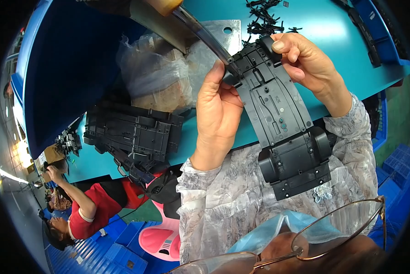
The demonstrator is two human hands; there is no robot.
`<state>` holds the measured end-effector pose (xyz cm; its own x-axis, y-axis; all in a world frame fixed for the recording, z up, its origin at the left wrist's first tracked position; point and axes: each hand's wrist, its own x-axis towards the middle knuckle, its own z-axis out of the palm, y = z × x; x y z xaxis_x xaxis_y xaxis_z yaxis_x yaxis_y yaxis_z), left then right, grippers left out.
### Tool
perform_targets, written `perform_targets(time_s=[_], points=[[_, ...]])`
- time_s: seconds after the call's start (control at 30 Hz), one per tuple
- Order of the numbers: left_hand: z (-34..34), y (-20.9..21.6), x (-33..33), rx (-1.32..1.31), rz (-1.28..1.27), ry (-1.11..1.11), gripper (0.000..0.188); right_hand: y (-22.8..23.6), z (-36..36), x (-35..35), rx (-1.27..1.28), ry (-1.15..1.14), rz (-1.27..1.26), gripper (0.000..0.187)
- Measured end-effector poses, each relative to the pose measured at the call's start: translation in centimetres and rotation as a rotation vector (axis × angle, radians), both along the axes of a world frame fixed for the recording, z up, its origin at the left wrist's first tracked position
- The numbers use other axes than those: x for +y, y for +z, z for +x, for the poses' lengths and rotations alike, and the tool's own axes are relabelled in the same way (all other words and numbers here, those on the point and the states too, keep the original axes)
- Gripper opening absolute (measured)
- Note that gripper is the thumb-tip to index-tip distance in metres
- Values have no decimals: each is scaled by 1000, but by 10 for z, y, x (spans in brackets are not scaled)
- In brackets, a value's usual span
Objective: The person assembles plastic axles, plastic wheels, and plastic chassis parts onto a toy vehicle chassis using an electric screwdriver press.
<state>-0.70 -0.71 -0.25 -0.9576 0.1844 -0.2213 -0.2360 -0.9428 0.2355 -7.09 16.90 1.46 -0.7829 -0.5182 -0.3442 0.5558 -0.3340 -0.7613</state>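
Observation:
Between my two hands is a black plastic toy-car chassis (278, 109), tilted, its wider wheel-arch end toward my chest. My left hand (219, 112) grips the far left corner, thumb up beside a wheel arch. My right hand (312, 66) pinches the far right wheel arch with thumb and fingers. A metal rod tool (202, 34) with a yellow-orange end slants down from the top. Its dark tip meets the chassis near my left thumb; whether it presses on it I cannot tell.
More black chassis (134, 132) lie stacked at left on the teal table (314, 23). Behind them are a plastic-wrapped block (154, 75) and a large blue bin (72, 68). Small black parts (262, 16) are heaped at the back. A person in red (100, 205) works at far left.

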Motion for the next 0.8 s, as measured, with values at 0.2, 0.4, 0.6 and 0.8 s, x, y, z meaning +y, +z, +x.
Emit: perform_targets(time_s=[0.2, 0.4, 0.6, 0.8], points=[[0, 2, 1, -13, -5, 13, 11, 1, 1, 0, -10, -5, -1, 12], [-1, 0, 0, -6, 19, -8, 12, 2, 2, 2, -6, -7, -6, 12], [0, 4, -1, 16, 20, -23, 11, 7, 4, 0, -10, -36, 19, 14], [0, 5, 1, 33, -41, -4, 9, -4, -2, 3, 41, 53, 0, 19]])
